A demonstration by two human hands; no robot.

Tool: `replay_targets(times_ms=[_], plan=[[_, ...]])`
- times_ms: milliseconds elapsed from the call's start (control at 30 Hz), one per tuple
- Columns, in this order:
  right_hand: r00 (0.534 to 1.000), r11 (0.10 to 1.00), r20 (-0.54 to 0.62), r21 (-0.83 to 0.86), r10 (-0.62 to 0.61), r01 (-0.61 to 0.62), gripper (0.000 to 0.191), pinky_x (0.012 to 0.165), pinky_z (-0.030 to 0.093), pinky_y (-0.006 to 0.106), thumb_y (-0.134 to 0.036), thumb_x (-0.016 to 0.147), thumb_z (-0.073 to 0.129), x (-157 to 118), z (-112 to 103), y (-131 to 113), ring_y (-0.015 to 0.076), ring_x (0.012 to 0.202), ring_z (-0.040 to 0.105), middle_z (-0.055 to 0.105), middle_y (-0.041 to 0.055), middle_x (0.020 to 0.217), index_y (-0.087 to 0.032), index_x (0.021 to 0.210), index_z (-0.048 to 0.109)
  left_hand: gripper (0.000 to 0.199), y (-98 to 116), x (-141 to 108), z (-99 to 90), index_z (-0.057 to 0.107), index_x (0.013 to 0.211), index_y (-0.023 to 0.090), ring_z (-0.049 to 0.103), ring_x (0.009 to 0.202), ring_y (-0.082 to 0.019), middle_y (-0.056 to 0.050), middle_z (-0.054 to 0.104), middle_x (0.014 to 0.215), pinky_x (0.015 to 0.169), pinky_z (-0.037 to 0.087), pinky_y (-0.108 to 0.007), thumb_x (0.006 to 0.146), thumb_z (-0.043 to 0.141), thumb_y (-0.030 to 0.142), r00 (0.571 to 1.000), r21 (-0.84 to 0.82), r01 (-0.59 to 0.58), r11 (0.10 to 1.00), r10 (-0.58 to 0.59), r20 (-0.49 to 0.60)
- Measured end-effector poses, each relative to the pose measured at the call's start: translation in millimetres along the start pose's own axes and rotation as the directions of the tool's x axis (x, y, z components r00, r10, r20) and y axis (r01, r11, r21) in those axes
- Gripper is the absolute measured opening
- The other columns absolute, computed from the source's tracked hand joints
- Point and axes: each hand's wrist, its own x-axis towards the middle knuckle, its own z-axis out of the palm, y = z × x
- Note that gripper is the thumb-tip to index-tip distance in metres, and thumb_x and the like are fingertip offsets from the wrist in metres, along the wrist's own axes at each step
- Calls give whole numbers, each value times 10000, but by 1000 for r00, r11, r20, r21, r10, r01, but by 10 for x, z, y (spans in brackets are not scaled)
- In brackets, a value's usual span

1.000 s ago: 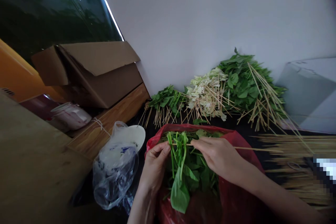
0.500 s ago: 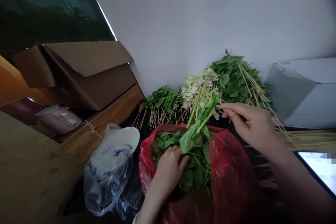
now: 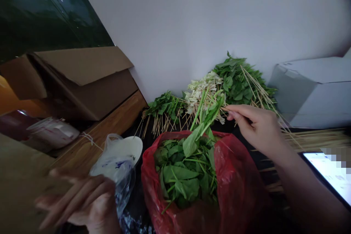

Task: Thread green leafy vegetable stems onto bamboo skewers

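Observation:
My right hand (image 3: 252, 126) pinches the end of a bamboo skewer (image 3: 225, 108). Leafy green stems (image 3: 208, 113) are threaded on it, with one broad leaf hanging down over a red plastic bag (image 3: 238, 172). Loose green leaves (image 3: 186, 175) fill the mouth of that bag. My left hand (image 3: 85, 199) is at the lower left, slightly blurred, its fingers stretched out and nothing visible in them. It passes in front of a clear plastic bag (image 3: 112, 166), beside a white bowl (image 3: 137, 148).
Along the wall lie skewered greens (image 3: 166, 104), skewered pale cabbage (image 3: 199, 89) and a larger pile of greens (image 3: 236, 80). A white box (image 3: 323, 98), bare skewers (image 3: 315, 139) and a lit phone (image 3: 329, 172) are on the right. A cardboard box (image 3: 90, 91) stands at left.
My left hand has come out of the leaves in the red bag and moved left, opening out. My right hand still holds the skewer of greens. The view has shifted slightly.

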Motion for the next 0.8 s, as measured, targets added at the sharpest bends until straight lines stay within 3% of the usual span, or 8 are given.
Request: replay_targets(times_ms=[33, 100, 200, 267, 367, 433, 567, 800], plan=[[1000, 1000, 5, -4, -1, 1, 224, 676, 560, 274, -175, 971, 527, -2, 8, -1, 157, 742, 728, 774, 20, 867, -216, 1083, 718, 416, -61, -7, 108, 767, 1001, 365, 266, 258, -58, 135, 391, 287, 318, 304, -137, 820, 635, 716, 995, -93, -34, 995, 42, 87], [1000, 1000, 12, -9, -8, 8, 226, 661, 558, 276, -177, 971, 525, -8, 24, -2, 158, 733, 727, 775, 20, 865, -217, 1081, 719, 502, -274, -24, 408, 795, 992, 333, 436, 343, -75, 80, 573, 415, 386, 388, -153, 881, 520, 738, 934, 178, 86, 980, -142, 328], [1000, 999, 8, -18, -28, 28, 233, 658, 559, 282, -173, 964, 526, -14, 30, -4, 161, 723, 726, 776, 19, 860, -224, 1083, 720, 117, -677, -45, 834, 837, 867, 220, 696, 667, -194, -71, 790, 758, 599, 527, -253, 798, 813, 310, 839, 430, 103, 897, -311, 447], [999, 999, 5, -25, -33, 34, 236, 667, 562, 286, -173, 965, 525, -13, 16, -8, 162, 724, 725, 774, 17, 859, -229, 1087, 718, 124, -900, -61, 995, 836, 891, 258, 708, 819, -240, -65, 797, 876, 772, 536, -323, 809, 761, 203, 762, 711, -172, 682, -365, 535], [1000, 999, 13, -20, -25, 26, 235, 667, 560, 281, -174, 973, 517, -5, -13, -18, 159, 731, 723, 769, 17, 865, -228, 1092, 713, 221, -1100, -103, 1055, 832, 884, 261, 706, 846, -278, -85, 784, 898, 796, 526, -367, 833, 661, 130, 742, 838, -398, 373, -407, 533], [1000, 1000, 13, -11, -24, 24, 232, 676, 558, 277, -172, 976, 517, 1, -22, -28, 158, 747, 725, 770, 23, 883, -219, 1090, 712, 309, -1172, -145, 1040, 823, 981, 252, 712, 884, -289, -107, 787, 958, 808, 532, -375, 858, 590, 91, 727, 847, -459, 270, -433, 532], [999, 999, 25, -8, -36, 36, 237, 718, 563, 285, -154, 969, 517, -2, 3, -44, 172, 802, 740, 779, 40, 916, -199, 1091, 715, 423, -1276, -225, 1030, 768, 1152, 237, 710, 971, -268, -107, 790, 1050, 859, 536, -349, 873, 530, 25, 677, 786, -577, 222, -408, 613], [999, 999, 42, -10, -34, 35, 243, 748, 574, 308, -148, 963, 520, -19, 22, -59, 193, 849, 751, 787, 58, 928, -184, 1102, 716, 184, -1151, -63, 980, 798, 865, 219, 672, 830, -292, -112, 764, 832, 766, 516, -379, 912, 626, 174, 718, 754, -648, 111, -243, 653]])
